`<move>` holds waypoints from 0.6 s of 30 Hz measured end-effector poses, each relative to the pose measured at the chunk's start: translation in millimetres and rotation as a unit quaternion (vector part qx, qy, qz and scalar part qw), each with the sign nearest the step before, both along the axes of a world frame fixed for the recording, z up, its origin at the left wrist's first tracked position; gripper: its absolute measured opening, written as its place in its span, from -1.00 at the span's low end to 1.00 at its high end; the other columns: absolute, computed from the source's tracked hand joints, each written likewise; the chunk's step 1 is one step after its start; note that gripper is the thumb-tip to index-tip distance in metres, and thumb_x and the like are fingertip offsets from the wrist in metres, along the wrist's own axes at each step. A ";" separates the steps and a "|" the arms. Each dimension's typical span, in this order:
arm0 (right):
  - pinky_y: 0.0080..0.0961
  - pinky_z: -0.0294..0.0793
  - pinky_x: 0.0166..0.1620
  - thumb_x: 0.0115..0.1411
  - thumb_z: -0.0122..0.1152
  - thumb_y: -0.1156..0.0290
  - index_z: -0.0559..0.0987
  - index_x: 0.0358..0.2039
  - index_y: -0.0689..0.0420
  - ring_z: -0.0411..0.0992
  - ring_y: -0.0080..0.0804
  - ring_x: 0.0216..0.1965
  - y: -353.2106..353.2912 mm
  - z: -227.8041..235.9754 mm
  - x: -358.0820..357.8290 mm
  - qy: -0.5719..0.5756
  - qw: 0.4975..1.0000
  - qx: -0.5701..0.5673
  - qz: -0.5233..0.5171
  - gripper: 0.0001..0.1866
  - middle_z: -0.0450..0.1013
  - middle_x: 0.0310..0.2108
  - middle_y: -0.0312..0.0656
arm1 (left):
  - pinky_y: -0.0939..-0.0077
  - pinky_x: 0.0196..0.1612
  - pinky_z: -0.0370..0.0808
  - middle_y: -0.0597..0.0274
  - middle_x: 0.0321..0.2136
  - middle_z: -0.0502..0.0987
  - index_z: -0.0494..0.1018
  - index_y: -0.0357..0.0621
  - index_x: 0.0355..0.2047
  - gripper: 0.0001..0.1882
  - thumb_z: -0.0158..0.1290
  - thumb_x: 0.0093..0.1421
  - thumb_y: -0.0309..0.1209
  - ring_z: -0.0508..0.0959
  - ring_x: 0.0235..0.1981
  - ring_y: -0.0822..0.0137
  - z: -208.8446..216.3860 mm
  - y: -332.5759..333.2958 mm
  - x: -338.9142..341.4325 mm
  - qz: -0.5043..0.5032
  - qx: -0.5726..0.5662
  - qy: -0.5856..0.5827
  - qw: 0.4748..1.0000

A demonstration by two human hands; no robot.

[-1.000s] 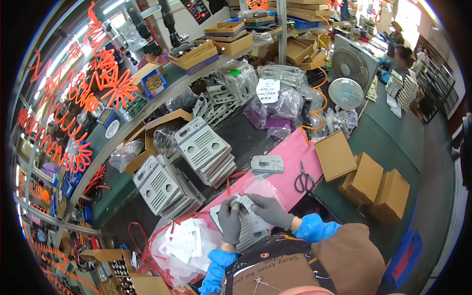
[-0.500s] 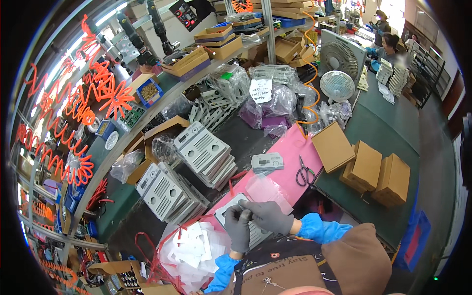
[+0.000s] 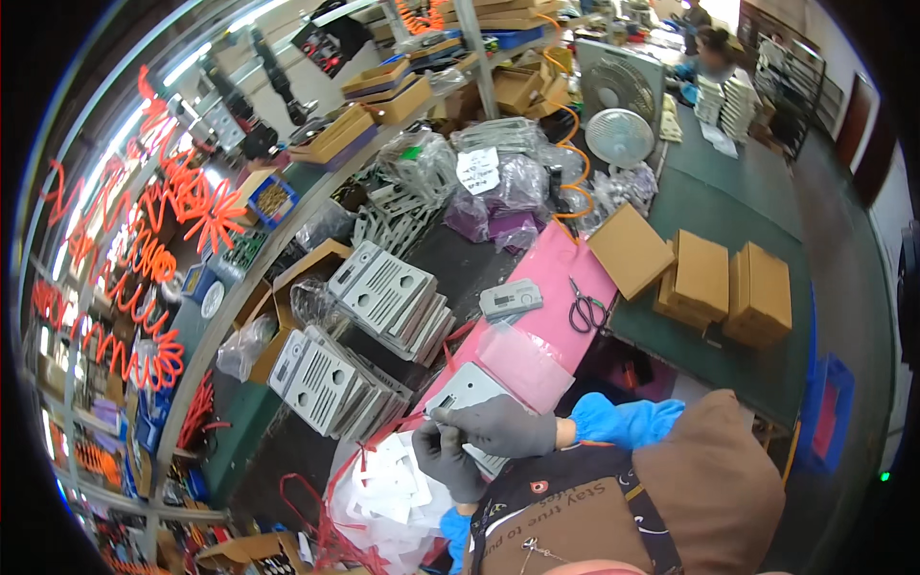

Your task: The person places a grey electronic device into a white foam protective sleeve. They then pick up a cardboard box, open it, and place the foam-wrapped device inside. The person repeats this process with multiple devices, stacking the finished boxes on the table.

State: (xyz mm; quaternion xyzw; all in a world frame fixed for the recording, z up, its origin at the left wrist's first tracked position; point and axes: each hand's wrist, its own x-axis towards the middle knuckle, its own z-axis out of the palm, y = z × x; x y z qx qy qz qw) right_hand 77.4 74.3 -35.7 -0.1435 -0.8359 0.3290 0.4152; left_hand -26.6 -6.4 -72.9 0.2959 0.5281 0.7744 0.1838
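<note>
My right hand point(image 3: 503, 425), in a dark grey glove, reaches across a pale grey slotted panel point(image 3: 471, 381) with its fingertips pinched together. My left hand point(image 3: 448, 464), gloved alike, is curled just below, its fingertips close to the right ones at the panel's left side. Whatever small thing sits between the fingers cannot be made out. Part of the panel is hidden by my hands. Beyond it, clear plastic bags point(image 3: 525, 364) lie on a pink sheet point(image 3: 580, 264). White cut pieces point(image 3: 393, 484) lie heaped on plastic beside my left hand.
Two stacks of slotted grey panels point(image 3: 379, 287) point(image 3: 321, 374) stand at left. A small grey plate point(image 3: 511, 299) and black-handled scissors point(image 3: 586, 311) lie on the pink sheet. Cardboard boxes point(image 3: 698, 273) stand at right. Farther off are a fan point(image 3: 620, 137) and another person point(image 3: 714, 57).
Both hands have shifted left over the panel, and the right hand now covers its middle. The whole view has turned slightly; the stacks and boxes keep their places.
</note>
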 end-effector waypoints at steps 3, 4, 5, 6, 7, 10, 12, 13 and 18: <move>-0.42 0.50 -0.49 0.21 0.19 0.43 0.55 0.10 -0.07 0.52 -0.22 -0.52 -7.2 -7.9 -3.6 -0.002 1.000 -0.007 0.005 -0.59 0.52 -0.46 -0.12 | 0.67 -0.36 0.36 0.38 -0.45 0.45 0.42 -0.22 -0.29 -0.76 0.19 0.26 -0.32 0.41 -0.42 0.55 -1.7 -3.4 5.8 0.031 0.014 -0.009 0.999; -0.42 0.49 -0.50 0.21 0.19 0.42 0.55 0.10 -0.08 0.51 -0.21 -0.54 -9.4 -8.9 -5.2 -0.005 1.000 -0.003 -0.001 -0.59 0.51 -0.47 -0.12 | 0.66 -0.36 0.36 0.37 -0.44 0.45 0.42 -0.22 -0.31 -0.75 0.19 0.26 -0.30 0.41 -0.42 0.54 -4.0 -5.1 3.0 0.025 0.026 0.007 0.999; -0.42 0.49 -0.51 0.22 0.19 0.41 0.55 0.10 -0.09 0.50 -0.21 -0.55 -11.4 -10.0 -6.3 -0.009 1.000 0.001 -0.006 -0.59 0.50 -0.49 -0.11 | 0.65 -0.36 0.37 0.37 -0.43 0.46 0.42 -0.23 -0.30 -0.75 0.19 0.26 -0.30 0.41 -0.42 0.54 -8.3 -8.3 1.1 0.028 0.019 0.016 0.999; -0.41 0.48 -0.52 0.23 0.19 0.40 0.55 0.10 -0.09 0.49 -0.21 -0.56 -13.6 -9.1 -9.3 0.002 1.000 0.016 -0.009 -0.61 0.49 -0.50 -0.12 | 0.65 -0.35 0.37 0.36 -0.42 0.46 0.42 -0.23 -0.30 -0.74 0.19 0.26 -0.29 0.42 -0.41 0.53 -10.7 -9.6 -3.8 0.030 0.017 0.027 0.999; -0.41 0.47 -0.53 0.24 0.18 0.38 0.56 0.09 -0.10 0.48 -0.21 -0.57 -18.1 -8.8 -11.7 0.013 0.999 0.032 -0.013 -0.62 0.48 -0.52 -0.12 | 0.64 -0.34 0.38 0.36 -0.41 0.46 0.42 -0.23 -0.29 -0.73 0.19 0.27 -0.28 0.42 -0.41 0.53 -11.3 -10.3 -7.5 0.033 0.016 0.039 0.999; -0.41 0.45 -0.55 0.27 0.17 0.35 0.56 0.08 -0.13 0.47 -0.20 -0.59 -22.8 -14.1 -18.2 0.030 0.999 0.042 0.001 -0.65 0.48 -0.54 -0.13 | 0.63 -0.34 0.38 0.36 -0.43 0.45 0.40 -0.22 -0.28 -0.76 0.15 0.30 -0.30 0.41 -0.41 0.53 -6.8 -21.4 -2.7 0.025 0.025 0.017 0.999; -0.41 0.42 -0.56 0.29 0.16 0.34 0.55 0.09 -0.19 0.46 -0.20 -0.60 -24.6 -23.4 -20.3 0.026 0.999 -0.026 0.016 -0.65 0.49 -0.52 -0.13 | 0.61 -0.34 0.38 0.34 -0.42 0.45 0.40 -0.22 -0.28 -0.78 0.13 0.31 -0.31 0.41 -0.41 0.52 -6.6 -25.2 -5.3 0.018 0.006 0.009 1.000; -0.42 0.41 -0.57 0.30 0.16 0.33 0.53 0.12 -0.23 0.44 -0.20 -0.61 -25.5 -22.3 -18.9 0.011 0.998 -0.054 0.028 -0.63 0.50 -0.50 -0.13 | 0.61 -0.33 0.39 0.32 -0.41 0.46 0.40 -0.23 -0.27 -0.79 0.12 0.32 -0.33 0.42 -0.41 0.51 -5.2 -27.7 -5.8 0.018 -0.017 -0.005 1.000; -0.37 0.47 -0.49 0.25 0.12 0.44 0.49 0.16 -0.03 0.50 -0.22 -0.54 -18.1 -15.3 -16.5 -0.034 0.999 0.038 -0.013 -0.56 0.49 -0.51 -0.13 | 0.59 -0.31 0.39 0.33 -0.43 0.48 0.45 -0.28 -0.30 -0.89 0.10 0.28 -0.47 0.42 -0.39 0.52 13.2 -28.9 -11.1 -0.042 -0.072 -0.044 0.996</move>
